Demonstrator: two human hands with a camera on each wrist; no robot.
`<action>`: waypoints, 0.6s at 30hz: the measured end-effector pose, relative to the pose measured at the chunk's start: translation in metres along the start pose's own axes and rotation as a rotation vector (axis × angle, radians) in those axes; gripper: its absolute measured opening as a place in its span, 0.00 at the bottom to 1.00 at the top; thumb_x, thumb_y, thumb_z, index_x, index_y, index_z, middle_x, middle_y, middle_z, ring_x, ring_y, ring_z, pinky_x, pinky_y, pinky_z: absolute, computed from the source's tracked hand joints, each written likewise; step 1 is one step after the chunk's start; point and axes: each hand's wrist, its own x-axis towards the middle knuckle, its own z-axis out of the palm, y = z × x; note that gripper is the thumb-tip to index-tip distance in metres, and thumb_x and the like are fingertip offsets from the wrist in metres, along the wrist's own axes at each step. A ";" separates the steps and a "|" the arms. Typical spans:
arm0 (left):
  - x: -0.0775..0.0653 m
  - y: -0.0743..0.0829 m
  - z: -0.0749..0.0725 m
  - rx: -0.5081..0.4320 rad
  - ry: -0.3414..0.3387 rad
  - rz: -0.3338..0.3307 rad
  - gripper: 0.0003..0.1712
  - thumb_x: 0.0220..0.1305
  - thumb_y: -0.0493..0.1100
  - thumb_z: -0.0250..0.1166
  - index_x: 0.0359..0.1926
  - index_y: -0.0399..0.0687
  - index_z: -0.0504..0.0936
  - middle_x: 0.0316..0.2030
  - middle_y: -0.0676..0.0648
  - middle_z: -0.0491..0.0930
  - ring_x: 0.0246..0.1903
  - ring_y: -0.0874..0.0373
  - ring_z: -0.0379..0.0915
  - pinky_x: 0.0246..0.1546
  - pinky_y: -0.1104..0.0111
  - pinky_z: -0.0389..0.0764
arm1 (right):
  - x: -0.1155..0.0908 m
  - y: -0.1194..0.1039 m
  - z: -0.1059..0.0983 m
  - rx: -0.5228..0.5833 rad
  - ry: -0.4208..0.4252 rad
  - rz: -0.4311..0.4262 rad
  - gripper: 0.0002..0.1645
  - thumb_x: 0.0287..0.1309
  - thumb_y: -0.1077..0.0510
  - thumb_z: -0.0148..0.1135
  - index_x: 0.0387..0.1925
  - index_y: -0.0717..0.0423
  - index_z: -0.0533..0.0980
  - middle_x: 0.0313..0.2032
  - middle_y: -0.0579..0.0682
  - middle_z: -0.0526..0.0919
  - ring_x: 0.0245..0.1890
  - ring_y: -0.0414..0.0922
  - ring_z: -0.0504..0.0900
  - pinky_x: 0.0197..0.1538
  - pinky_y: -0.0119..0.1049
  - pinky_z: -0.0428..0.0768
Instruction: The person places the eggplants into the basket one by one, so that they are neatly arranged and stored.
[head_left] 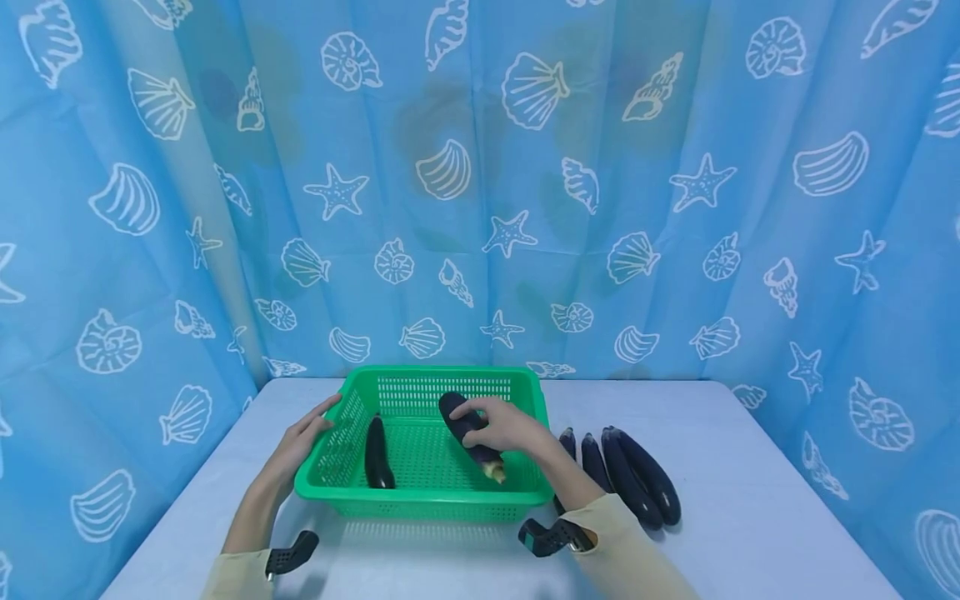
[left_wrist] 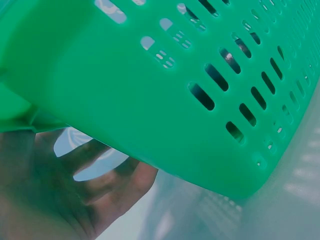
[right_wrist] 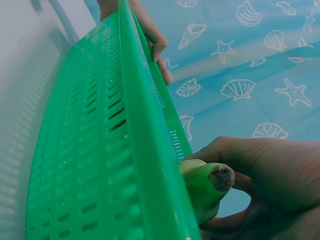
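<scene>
My right hand [head_left: 501,427] grips a dark purple eggplant [head_left: 455,411] around its middle, inside the right part of a green plastic basket [head_left: 420,495]. The eggplant slants, with its pale green stem end [right_wrist: 202,187] towards me, just past the basket rim in the right wrist view. Another eggplant [head_left: 378,454] lies lengthwise on the basket floor at the left. My left hand [head_left: 298,446] rests against the left rim, its fingers fairly straight. From the left wrist view, that hand [left_wrist: 75,195] is beside the outer wall, with parts of the fingers hidden behind it.
Several eggplants [head_left: 637,475] lie side by side on the white table [head_left: 750,500], right of the basket; my right forearm partly covers them. A blue curtain [head_left: 480,208] with white shell prints hangs behind the table and along both sides.
</scene>
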 end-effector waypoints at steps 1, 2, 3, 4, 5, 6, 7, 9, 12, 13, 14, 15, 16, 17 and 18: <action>0.000 0.000 0.000 0.001 0.000 -0.001 0.34 0.72 0.47 0.45 0.77 0.64 0.53 0.79 0.43 0.42 0.76 0.35 0.37 0.71 0.37 0.47 | 0.001 0.000 0.001 0.003 -0.004 -0.001 0.23 0.59 0.60 0.62 0.57 0.49 0.78 0.58 0.61 0.76 0.34 0.45 0.79 0.32 0.36 0.77; 0.000 0.000 0.000 0.003 0.000 -0.002 0.34 0.72 0.47 0.45 0.77 0.64 0.53 0.79 0.43 0.42 0.76 0.35 0.37 0.71 0.37 0.48 | 0.001 0.000 0.002 0.004 -0.008 0.000 0.23 0.59 0.60 0.62 0.57 0.49 0.78 0.58 0.61 0.76 0.34 0.46 0.79 0.32 0.36 0.77; -0.001 0.000 0.000 0.001 0.000 -0.001 0.34 0.72 0.47 0.45 0.77 0.64 0.53 0.79 0.43 0.42 0.76 0.35 0.37 0.71 0.37 0.48 | 0.001 0.000 0.003 0.006 -0.012 0.001 0.23 0.59 0.60 0.62 0.57 0.49 0.78 0.57 0.61 0.76 0.34 0.46 0.79 0.32 0.36 0.77; 0.000 0.000 0.000 0.001 0.000 0.002 0.34 0.72 0.47 0.45 0.77 0.64 0.53 0.79 0.44 0.42 0.76 0.35 0.37 0.72 0.37 0.48 | 0.002 -0.001 0.004 0.004 -0.014 0.000 0.23 0.59 0.60 0.62 0.57 0.49 0.78 0.58 0.61 0.76 0.34 0.46 0.79 0.32 0.36 0.77; 0.000 0.000 0.000 -0.001 0.000 0.005 0.34 0.71 0.46 0.45 0.77 0.64 0.53 0.79 0.44 0.42 0.77 0.36 0.37 0.72 0.37 0.48 | 0.002 -0.002 0.005 0.001 -0.016 -0.001 0.23 0.59 0.60 0.62 0.57 0.49 0.78 0.58 0.61 0.75 0.35 0.46 0.79 0.32 0.36 0.78; 0.000 0.000 0.000 -0.002 0.000 0.008 0.34 0.71 0.46 0.45 0.77 0.63 0.53 0.79 0.44 0.42 0.77 0.36 0.37 0.72 0.38 0.47 | 0.003 -0.002 0.006 -0.003 -0.019 -0.002 0.23 0.59 0.60 0.62 0.57 0.49 0.78 0.59 0.61 0.75 0.35 0.46 0.79 0.33 0.36 0.78; 0.000 0.000 0.000 -0.005 0.000 0.011 0.34 0.71 0.46 0.45 0.77 0.63 0.53 0.79 0.44 0.42 0.77 0.36 0.36 0.72 0.38 0.47 | 0.003 -0.003 0.006 -0.007 -0.019 -0.001 0.23 0.59 0.60 0.63 0.57 0.49 0.79 0.59 0.61 0.75 0.36 0.46 0.79 0.34 0.36 0.78; 0.000 -0.001 0.000 -0.010 -0.002 0.013 0.34 0.71 0.46 0.45 0.77 0.62 0.53 0.79 0.44 0.42 0.77 0.37 0.35 0.72 0.38 0.46 | 0.004 -0.004 0.008 -0.012 -0.021 0.001 0.23 0.59 0.60 0.63 0.57 0.49 0.79 0.60 0.61 0.75 0.38 0.46 0.79 0.35 0.37 0.78; 0.000 -0.001 0.000 -0.012 -0.005 0.009 0.34 0.72 0.46 0.45 0.77 0.63 0.53 0.79 0.45 0.42 0.77 0.37 0.35 0.72 0.38 0.46 | 0.005 -0.007 0.011 -0.004 -0.027 0.011 0.22 0.59 0.59 0.63 0.57 0.48 0.79 0.60 0.60 0.75 0.39 0.47 0.79 0.36 0.37 0.78; 0.000 -0.001 0.000 -0.013 -0.006 0.007 0.34 0.72 0.46 0.45 0.77 0.63 0.53 0.79 0.45 0.42 0.77 0.36 0.36 0.72 0.38 0.47 | 0.006 -0.008 0.011 -0.002 -0.028 0.014 0.22 0.59 0.59 0.63 0.57 0.48 0.79 0.61 0.60 0.75 0.39 0.46 0.79 0.36 0.37 0.78; 0.000 -0.001 0.000 -0.013 -0.007 0.006 0.34 0.72 0.46 0.45 0.77 0.63 0.53 0.79 0.45 0.42 0.77 0.36 0.36 0.72 0.38 0.47 | 0.006 -0.009 0.013 -0.002 -0.031 0.015 0.22 0.59 0.59 0.63 0.57 0.48 0.79 0.61 0.59 0.75 0.39 0.46 0.80 0.36 0.37 0.78; 0.000 -0.001 -0.001 -0.013 -0.008 0.005 0.34 0.72 0.46 0.45 0.77 0.63 0.53 0.79 0.45 0.42 0.77 0.36 0.37 0.72 0.38 0.48 | 0.007 -0.010 0.014 -0.003 -0.033 0.016 0.22 0.59 0.59 0.63 0.57 0.48 0.79 0.61 0.59 0.75 0.39 0.46 0.80 0.37 0.37 0.78; 0.000 -0.001 -0.001 -0.013 -0.008 0.006 0.34 0.72 0.46 0.45 0.77 0.63 0.53 0.79 0.45 0.42 0.77 0.36 0.37 0.72 0.38 0.47 | 0.008 -0.011 0.015 -0.007 -0.034 0.015 0.22 0.59 0.59 0.63 0.57 0.48 0.79 0.61 0.59 0.75 0.39 0.46 0.80 0.37 0.37 0.78; 0.000 -0.001 -0.001 -0.014 -0.008 0.009 0.34 0.72 0.46 0.45 0.77 0.63 0.53 0.79 0.45 0.42 0.77 0.36 0.37 0.72 0.38 0.47 | 0.008 -0.011 0.016 -0.010 -0.038 0.014 0.22 0.59 0.59 0.63 0.57 0.48 0.79 0.61 0.59 0.75 0.39 0.46 0.80 0.37 0.37 0.78; 0.000 -0.001 -0.001 -0.014 -0.008 0.011 0.34 0.72 0.46 0.45 0.77 0.63 0.53 0.79 0.45 0.42 0.77 0.36 0.36 0.72 0.38 0.47 | 0.009 -0.012 0.017 -0.011 -0.040 0.015 0.22 0.59 0.59 0.63 0.56 0.48 0.79 0.61 0.58 0.75 0.40 0.46 0.80 0.38 0.37 0.78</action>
